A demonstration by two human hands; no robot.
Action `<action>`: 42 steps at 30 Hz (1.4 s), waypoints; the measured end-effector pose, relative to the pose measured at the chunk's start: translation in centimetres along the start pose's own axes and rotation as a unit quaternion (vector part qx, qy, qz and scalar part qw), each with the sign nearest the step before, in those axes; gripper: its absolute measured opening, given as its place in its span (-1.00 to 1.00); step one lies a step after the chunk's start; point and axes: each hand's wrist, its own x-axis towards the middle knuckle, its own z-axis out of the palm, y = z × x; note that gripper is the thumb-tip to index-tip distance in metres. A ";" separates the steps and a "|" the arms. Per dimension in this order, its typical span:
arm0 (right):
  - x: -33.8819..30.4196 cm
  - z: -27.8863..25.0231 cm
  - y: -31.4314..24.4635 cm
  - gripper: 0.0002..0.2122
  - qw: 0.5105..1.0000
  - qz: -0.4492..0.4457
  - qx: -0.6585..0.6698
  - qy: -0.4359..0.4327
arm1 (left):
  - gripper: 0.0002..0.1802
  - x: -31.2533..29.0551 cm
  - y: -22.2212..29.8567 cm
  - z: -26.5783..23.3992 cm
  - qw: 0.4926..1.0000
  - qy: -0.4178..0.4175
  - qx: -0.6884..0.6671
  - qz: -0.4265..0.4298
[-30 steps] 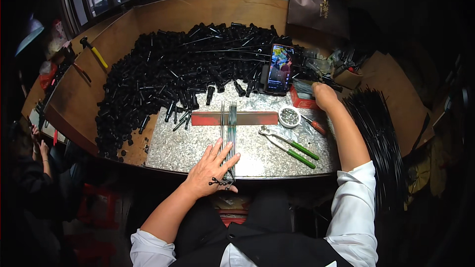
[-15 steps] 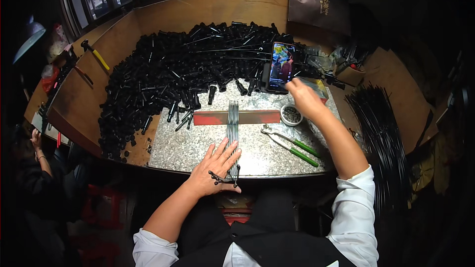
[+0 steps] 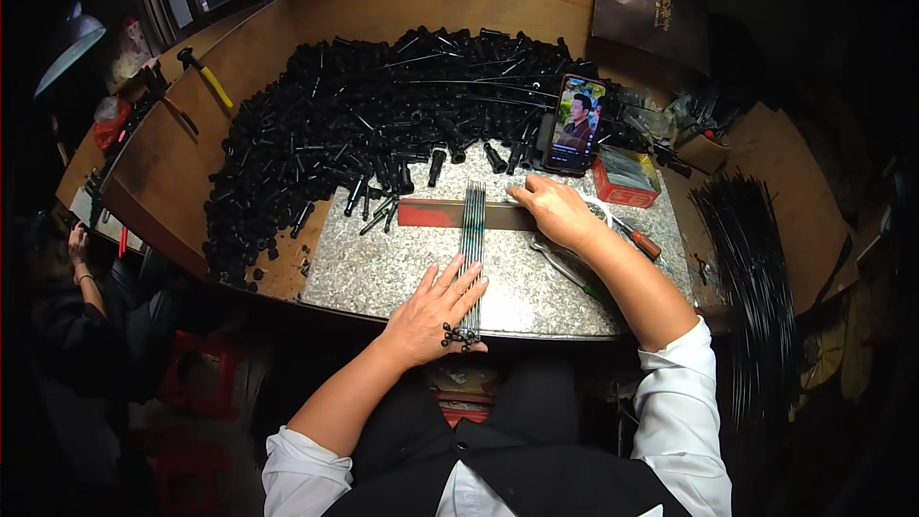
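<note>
My left hand (image 3: 436, 314) lies flat with fingers stretched over a bundle of thin metal rods (image 3: 474, 220). Small black balls tip the rods' near ends, beside my thumb. The rods cross a long red-and-brown bar (image 3: 428, 213) on the speckled stone slab (image 3: 364, 273). Above the bar's right part is my right hand (image 3: 560, 211), fingers bent together; whether anything is between them is hidden. Behind that hand shows the rim of a white bowl (image 3: 601, 207). The pliers (image 3: 563, 263) lie partly under my right forearm.
A heap of black tubular parts (image 3: 383, 105) fills the back and left. A lit phone (image 3: 577, 124) leans behind the slab, near a red box (image 3: 627, 187) and a brown-handled tool (image 3: 643, 243). Black rods (image 3: 751, 278) lie right. Another person's hand (image 3: 77, 244) shows far left.
My right hand has left the phone and come nearer, down to the bar, covering most of the bowl. The phone's picture differs. My left hand stays on the rods; the whole view has shifted.
</note>
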 end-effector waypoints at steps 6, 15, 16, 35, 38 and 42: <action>0.2 0.4 0.1 -0.77 1.000 0.000 0.004 0.022 | 0.01 0.2 0.0 -0.1 1.000 -0.010 0.006 -0.002; 0.1 0.9 0.3 -0.74 0.999 -0.009 0.006 0.041 | 0.02 0.1 0.1 -0.4 1.000 -0.012 -0.006 0.000; 0.1 0.9 0.3 -0.73 0.999 -0.009 0.013 0.043 | 0.02 0.1 0.1 -0.4 1.000 -0.012 -0.006 0.000; 0.0 0.8 0.2 -0.75 0.999 -0.004 0.012 0.051 | -0.06 0.0 -0.5 0.6 0.998 0.033 0.054 0.030; 0.1 0.7 0.1 -0.75 0.999 0.001 0.015 0.044 | -0.06 -0.1 -0.5 0.6 0.998 0.033 0.052 0.028; 0.0 0.7 0.3 -0.76 0.999 -0.007 0.014 0.050 | -0.05 0.0 -0.5 0.6 0.998 0.031 0.044 0.030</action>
